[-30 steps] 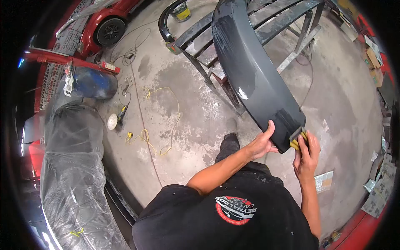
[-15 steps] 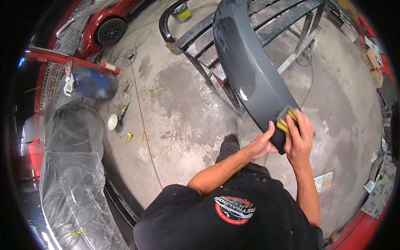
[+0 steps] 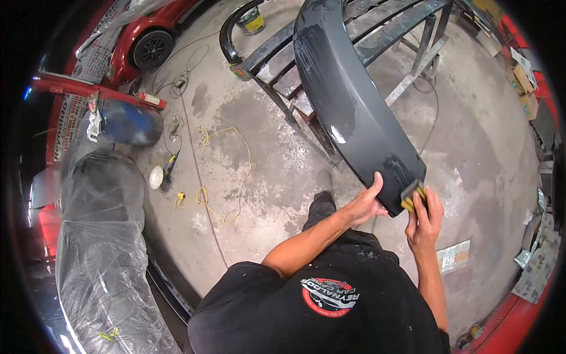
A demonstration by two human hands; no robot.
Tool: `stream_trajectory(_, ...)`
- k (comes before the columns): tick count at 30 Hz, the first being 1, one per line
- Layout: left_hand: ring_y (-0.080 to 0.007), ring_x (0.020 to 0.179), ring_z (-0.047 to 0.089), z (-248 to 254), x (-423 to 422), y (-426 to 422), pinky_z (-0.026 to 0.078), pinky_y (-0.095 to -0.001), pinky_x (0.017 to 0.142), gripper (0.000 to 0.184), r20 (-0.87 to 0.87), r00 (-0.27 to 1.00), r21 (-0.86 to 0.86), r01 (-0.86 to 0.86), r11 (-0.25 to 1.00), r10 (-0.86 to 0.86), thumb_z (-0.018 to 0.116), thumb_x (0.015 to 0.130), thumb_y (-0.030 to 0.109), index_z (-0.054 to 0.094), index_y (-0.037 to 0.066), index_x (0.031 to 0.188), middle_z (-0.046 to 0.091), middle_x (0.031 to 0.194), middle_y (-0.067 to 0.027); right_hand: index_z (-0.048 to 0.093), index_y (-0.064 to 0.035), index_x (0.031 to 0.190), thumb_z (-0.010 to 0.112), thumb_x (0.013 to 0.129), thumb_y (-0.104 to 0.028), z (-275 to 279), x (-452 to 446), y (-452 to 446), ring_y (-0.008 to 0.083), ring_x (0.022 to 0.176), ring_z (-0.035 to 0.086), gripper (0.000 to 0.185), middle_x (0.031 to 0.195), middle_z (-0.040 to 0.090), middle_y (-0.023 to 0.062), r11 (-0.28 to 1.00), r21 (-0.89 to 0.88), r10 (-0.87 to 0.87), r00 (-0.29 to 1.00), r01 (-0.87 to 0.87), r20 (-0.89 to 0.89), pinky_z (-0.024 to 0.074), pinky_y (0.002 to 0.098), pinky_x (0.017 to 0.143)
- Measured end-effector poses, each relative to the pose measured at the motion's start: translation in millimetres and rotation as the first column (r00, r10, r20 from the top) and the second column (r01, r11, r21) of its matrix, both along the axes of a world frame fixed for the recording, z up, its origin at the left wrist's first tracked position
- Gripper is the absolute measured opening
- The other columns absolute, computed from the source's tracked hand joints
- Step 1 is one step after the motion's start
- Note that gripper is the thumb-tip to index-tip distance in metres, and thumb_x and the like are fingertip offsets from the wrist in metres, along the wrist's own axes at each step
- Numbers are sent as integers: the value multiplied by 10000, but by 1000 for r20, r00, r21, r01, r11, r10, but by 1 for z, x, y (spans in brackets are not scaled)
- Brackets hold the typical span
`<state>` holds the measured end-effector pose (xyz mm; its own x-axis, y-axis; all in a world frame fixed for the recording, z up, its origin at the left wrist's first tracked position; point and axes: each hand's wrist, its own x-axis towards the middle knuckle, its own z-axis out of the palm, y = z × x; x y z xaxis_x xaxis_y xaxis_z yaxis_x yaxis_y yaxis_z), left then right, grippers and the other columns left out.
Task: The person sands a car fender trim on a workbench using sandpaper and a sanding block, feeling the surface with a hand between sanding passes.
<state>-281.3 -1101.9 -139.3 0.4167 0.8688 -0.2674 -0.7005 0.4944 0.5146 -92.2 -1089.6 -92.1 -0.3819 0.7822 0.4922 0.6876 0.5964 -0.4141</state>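
Observation:
A long curved dark grey panel [image 3: 354, 106] rests across a metal rack, its near end reaching toward me. My left hand [image 3: 367, 206] grips the left edge of that near end, thumb on top and fingers underneath. A yellow and dark pad [image 3: 409, 198] is held in my right hand [image 3: 425, 219], against the right side of the panel's near end. Dark, wet-looking streaks mark the surface beside the pad. The panel's far end also has dull smears.
The metal rack [image 3: 407, 35] stands under the panel. A bucket [image 3: 252, 22] is behind it. A polisher [image 3: 159, 176] with yellow cord [image 3: 250, 159], a blue drum [image 3: 132, 123] and a plastic-covered object [image 3: 103, 259] are at left. Flat cardboard [image 3: 454, 257] lies at right.
My right hand moved the pad up along the panel, then back down to its near end. My left hand keeps its grip. The view has shifted slightly.

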Motion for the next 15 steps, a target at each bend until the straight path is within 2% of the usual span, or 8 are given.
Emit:
stream_trajectory(2, -252, 1346, 455, 2, 1, 0, 482, -471, 1022, 806, 22, 1000, -8, 2, 1000, -2, 253, 944, 700, 314, 106, 1486, 430, 1466, -116, 679, -31, 1136, 670, 733, 46, 37, -34, 28, 364, 1191, 555, 411, 1277, 586, 182, 991, 47, 122, 992, -124, 43, 421, 472, 1008)
stream_trajectory(3, -252, 1345, 457, 4, 1, -1, 486, -468, 1019, 806, 10, 1000, -8, -3, 1000, 3, 252, 943, 701, 314, 110, 1487, 432, 1465, -114, 684, -25, 1122, 663, 720, 62, 45, -51, 37, 361, 1174, 569, 412, 1275, 588, 180, 987, 57, 153, 988, -152, -12, 422, 468, 1007)
stream_trajectory(6, -251, 1346, 456, 3, -1, 4, 486, -470, 1022, 799, 43, 999, 44, -3, 999, 1, 244, 947, 696, 294, 117, 1497, 436, 1464, -111, 688, -25, 1118, 657, 720, 66, 36, -38, 28, 358, 1165, 575, 410, 1269, 593, 180, 988, 71, 136, 991, -136, 0, 422, 470, 1001)
stream_trajectory(7, -252, 1344, 458, 1, -1, 3, 482, -479, 1028, 793, 17, 1000, 40, 1, 999, -1, 238, 951, 689, 283, 119, 1501, 433, 1466, -111, 694, -24, 1111, 657, 718, 69, 13, -13, 15, 355, 1164, 577, 405, 1262, 600, 182, 996, 60, 71, 997, -72, 19, 420, 468, 1004)
stream_trajectory(8, -252, 1342, 460, -1, -1, 1, 478, -487, 1035, 788, -11, 1000, 34, 1, 999, -1, 231, 955, 683, 272, 121, 1506, 431, 1468, -111, 694, -24, 1111, 657, 718, 69, 7, -6, 12, 355, 1164, 577, 405, 1262, 600, 182, 995, 58, 82, 996, -84, 23, 420, 468, 1004)
stream_trajectory(10, -252, 1338, 465, -1, -1, -2, 477, -492, 1036, 787, -21, 1000, 9, 11, 1000, -11, 223, 959, 677, 259, 119, 1512, 424, 1476, -110, 696, -24, 1110, 658, 720, 61, 13, -8, 4, 354, 1167, 575, 401, 1265, 599, 182, 999, 40, 25, 1000, -24, -18, 415, 465, 1008)
stream_trajectory(13, -246, 1315, 492, 5, 0, 2, 504, -463, 1000, 797, 69, 998, 2, 6, 1000, -6, 249, 946, 692, 288, 120, 1499, 446, 1462, -102, 701, -32, 1110, 671, 733, 33, 36, -48, 28, 349, 1166, 574, 383, 1281, 590, 178, 996, 57, 68, 997, -69, 27, 407, 463, 1015)
stream_trajectory(15, -247, 1305, 503, 2, 0, -1, 509, -462, 993, 794, 51, 999, 13, 11, 1000, -12, 248, 945, 692, 292, 122, 1496, 460, 1449, -100, 687, -44, 1148, 676, 738, 29, 41, -46, 26, 350, 1169, 564, 417, 1287, 583, 175, 994, 59, 89, 995, -92, 53, 410, 461, 1009)
